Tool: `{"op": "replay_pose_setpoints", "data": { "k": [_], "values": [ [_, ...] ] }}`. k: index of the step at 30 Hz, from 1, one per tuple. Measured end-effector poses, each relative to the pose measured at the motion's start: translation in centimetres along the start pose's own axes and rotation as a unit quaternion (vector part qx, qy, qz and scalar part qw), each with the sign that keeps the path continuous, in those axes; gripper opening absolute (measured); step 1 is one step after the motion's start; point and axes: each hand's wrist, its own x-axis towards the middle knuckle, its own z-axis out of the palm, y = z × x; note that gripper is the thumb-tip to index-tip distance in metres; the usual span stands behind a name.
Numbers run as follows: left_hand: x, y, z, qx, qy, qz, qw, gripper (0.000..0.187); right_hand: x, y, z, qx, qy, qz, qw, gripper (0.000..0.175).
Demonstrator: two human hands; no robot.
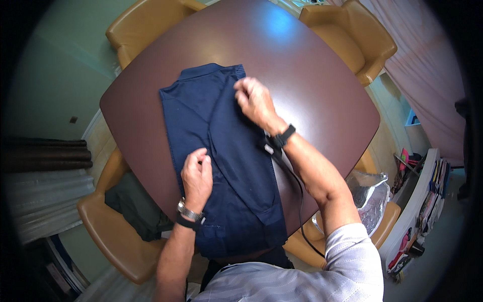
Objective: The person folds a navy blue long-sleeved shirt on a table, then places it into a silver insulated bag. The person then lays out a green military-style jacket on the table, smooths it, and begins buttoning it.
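A dark blue collared garment lies on the brown table, its collar towards the far side and its lower edge near my body. One sleeve is folded lengthwise over the body of the garment. My left hand is over the left part of the garment, fingers curled with thumb and forefinger near each other. Whether it pinches any cloth cannot be told. Near the far right corner, just below the ribbed cuff, my right hand has bent fingers and is slightly blurred; its contact with the cloth is unclear.
Tan chairs surround the table. Dark green cloth lies on the near left chair. A clear plastic bag is on the near right chair. A black cable runs from my right wrist past the table edge. Folded clothes lie at far right.
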Motion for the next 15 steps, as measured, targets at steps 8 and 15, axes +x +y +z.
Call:
{"op": "replay_pose_setpoints", "data": {
  "k": [8, 15],
  "values": [
    [5.7, -0.8, 0.9, 0.033, -0.079, -0.128, 0.988, 0.028, -8.0, -2.9, 0.9, 0.099, -0.221, 0.078, 0.967, 0.026],
    [6.8, -0.9, 1.5, -0.008, -0.113, -0.22, 0.969, 0.018, -8.6, -2.5, 1.2, 0.149, -0.193, 0.114, 0.963, 0.024]
  ]
}}
